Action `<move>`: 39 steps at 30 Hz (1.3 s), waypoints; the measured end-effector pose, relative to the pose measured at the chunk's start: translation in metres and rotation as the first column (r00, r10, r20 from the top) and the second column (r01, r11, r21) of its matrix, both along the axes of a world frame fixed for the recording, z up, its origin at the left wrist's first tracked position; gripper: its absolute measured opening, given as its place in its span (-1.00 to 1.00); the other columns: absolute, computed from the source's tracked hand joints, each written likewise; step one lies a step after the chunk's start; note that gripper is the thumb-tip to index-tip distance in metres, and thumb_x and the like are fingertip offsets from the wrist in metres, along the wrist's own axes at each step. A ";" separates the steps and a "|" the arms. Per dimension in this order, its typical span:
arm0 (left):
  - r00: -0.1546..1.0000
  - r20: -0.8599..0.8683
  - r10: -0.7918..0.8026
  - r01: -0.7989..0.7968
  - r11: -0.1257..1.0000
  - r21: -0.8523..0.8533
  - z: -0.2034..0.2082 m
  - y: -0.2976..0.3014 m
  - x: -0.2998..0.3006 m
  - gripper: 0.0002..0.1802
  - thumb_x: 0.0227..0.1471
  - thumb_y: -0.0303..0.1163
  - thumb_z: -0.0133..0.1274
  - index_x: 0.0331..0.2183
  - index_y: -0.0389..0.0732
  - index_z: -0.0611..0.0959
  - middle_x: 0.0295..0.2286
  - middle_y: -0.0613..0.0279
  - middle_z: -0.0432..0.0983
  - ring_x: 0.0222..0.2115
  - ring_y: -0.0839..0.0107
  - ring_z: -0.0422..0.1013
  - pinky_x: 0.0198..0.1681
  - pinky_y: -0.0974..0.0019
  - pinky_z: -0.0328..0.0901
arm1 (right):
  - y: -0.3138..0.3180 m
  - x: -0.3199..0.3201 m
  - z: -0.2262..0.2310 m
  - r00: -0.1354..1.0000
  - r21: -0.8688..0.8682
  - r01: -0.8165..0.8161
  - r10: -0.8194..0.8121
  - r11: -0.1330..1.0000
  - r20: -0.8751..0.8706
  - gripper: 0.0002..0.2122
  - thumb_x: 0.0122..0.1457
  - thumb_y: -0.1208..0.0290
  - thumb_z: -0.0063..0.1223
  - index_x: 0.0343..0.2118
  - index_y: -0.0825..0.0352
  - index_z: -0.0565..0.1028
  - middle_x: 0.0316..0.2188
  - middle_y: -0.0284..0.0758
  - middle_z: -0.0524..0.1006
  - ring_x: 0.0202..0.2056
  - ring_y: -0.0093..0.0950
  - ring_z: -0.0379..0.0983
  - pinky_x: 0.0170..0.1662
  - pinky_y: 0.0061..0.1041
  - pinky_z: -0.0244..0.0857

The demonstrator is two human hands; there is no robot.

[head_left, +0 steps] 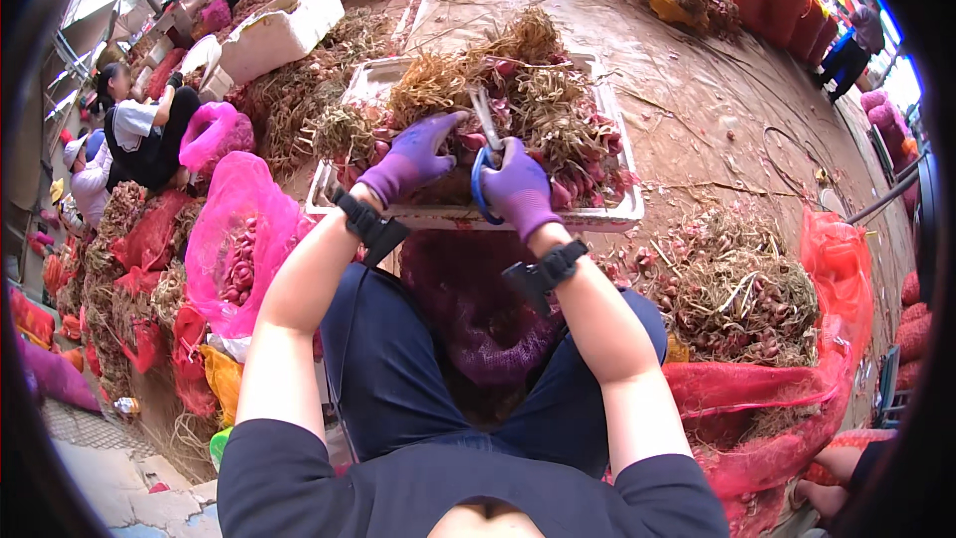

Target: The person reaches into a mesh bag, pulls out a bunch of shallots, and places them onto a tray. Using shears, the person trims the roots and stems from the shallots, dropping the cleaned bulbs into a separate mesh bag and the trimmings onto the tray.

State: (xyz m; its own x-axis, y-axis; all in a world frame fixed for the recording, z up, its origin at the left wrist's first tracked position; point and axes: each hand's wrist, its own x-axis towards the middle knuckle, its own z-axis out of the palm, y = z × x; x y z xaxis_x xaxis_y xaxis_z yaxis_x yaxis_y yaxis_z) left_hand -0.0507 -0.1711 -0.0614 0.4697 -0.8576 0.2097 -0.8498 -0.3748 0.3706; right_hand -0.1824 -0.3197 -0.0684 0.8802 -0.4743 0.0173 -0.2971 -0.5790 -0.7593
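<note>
A white tray [622, 214] in front of my knees is heaped with shallots [568, 184] that carry long dry tops and roots. My right hand [518, 187], in a purple glove, is closed on the blue handles of a pair of scissors [484, 118]. The blades point away from me over the heap and stand slightly apart. My left hand [416, 156], also gloved in purple, rests at the left side of the heap. Its fingers and thumb are apart, next to the dry stalks [423, 90].
An open purple net bag [488, 354] hangs between my knees. A pink net bag [239, 249] with shallots stands left. On the right, more shallots [747, 289] lie by a red net [747, 389]. A white foam box [284, 30] stands far left, near a seated person [139, 130].
</note>
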 end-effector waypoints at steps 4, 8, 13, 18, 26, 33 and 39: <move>1.000 -0.016 0.012 -0.014 0.997 -0.077 -0.006 0.002 -0.005 -0.23 -0.19 -0.37 0.05 0.14 -0.15 0.28 0.08 0.03 0.24 0.11 0.12 0.17 0.21 0.22 0.03 | -0.013 0.015 -0.033 0.992 0.279 0.022 -0.055 0.960 0.113 -0.62 0.02 0.30 0.08 -0.10 0.30 0.33 -0.46 -0.18 0.53 -0.43 -0.31 0.50 -0.37 -0.38 0.37; 0.997 0.075 -0.011 0.015 0.998 -0.053 -0.005 0.003 -0.004 -0.21 -0.22 -0.35 0.06 0.14 -0.14 0.28 0.08 0.05 0.25 0.10 0.13 0.17 0.20 0.22 0.04 | -0.013 0.014 -0.002 0.928 0.854 -0.226 -0.163 0.468 0.334 -0.69 0.05 0.56 -0.05 -0.08 0.33 0.35 -0.65 -0.46 0.33 -0.77 -0.67 0.18 -0.75 -0.67 0.09; 1.000 0.015 0.019 -0.017 0.991 -0.133 -0.006 -0.005 -0.004 -0.25 -0.25 -0.35 0.05 0.10 -0.16 0.33 0.03 0.03 0.31 0.07 0.13 0.22 0.17 0.22 0.08 | -0.027 0.013 0.000 0.896 0.900 -0.356 -0.180 0.251 0.405 -0.67 0.09 0.52 -0.12 -0.03 0.27 0.33 -0.68 -0.49 0.31 -0.78 -0.70 0.09 -0.74 -0.70 -0.01; 0.994 -0.069 0.081 -0.089 0.990 -0.110 0.001 -0.007 -0.001 -0.25 -0.24 -0.38 0.03 0.12 -0.09 0.33 0.05 0.09 0.30 0.08 0.13 0.22 0.19 0.23 0.06 | -0.015 0.010 0.010 0.907 0.918 -0.320 -0.203 0.236 0.369 -0.64 0.10 0.50 -0.12 0.01 0.27 0.32 -0.70 -0.52 0.30 -0.78 -0.74 0.08 -0.75 -0.71 -0.05; 0.997 0.066 0.047 -0.035 0.983 -0.181 0.015 -0.026 -0.026 -0.21 -0.27 -0.36 0.18 0.09 -0.12 0.33 -0.03 0.03 0.37 0.00 0.08 0.28 0.09 0.20 0.17 | -0.033 0.007 0.006 0.893 0.885 -0.365 -0.161 0.291 0.421 -0.68 0.16 0.46 -0.10 0.00 0.29 0.32 -0.60 -0.48 0.41 -0.73 -0.73 0.20 -0.69 -0.73 0.10; 0.987 0.138 0.082 -0.057 0.982 -0.179 0.020 -0.031 -0.030 -0.34 -0.19 -0.42 0.19 0.03 -0.08 0.40 -0.20 0.12 0.47 -0.21 0.17 0.43 -0.18 0.25 0.34 | -0.015 -0.002 0.029 0.904 0.853 -0.402 -0.004 0.333 0.428 -0.65 0.15 0.35 0.01 0.00 0.28 0.30 -0.50 -0.33 0.49 -0.65 -0.64 0.34 -0.63 -0.67 0.24; 0.764 -0.609 0.214 -0.526 0.752 -0.396 0.016 -0.009 0.020 -0.65 -0.11 -0.25 0.27 -0.26 -0.18 0.59 -0.53 0.40 0.43 -0.55 0.62 0.34 -0.48 0.50 0.30 | -0.039 -0.011 0.030 0.967 0.913 -0.256 0.078 0.318 0.244 -0.67 0.19 0.15 -0.05 -0.09 0.23 0.26 -0.48 -0.23 0.50 -0.63 -0.55 0.38 -0.60 -0.64 0.28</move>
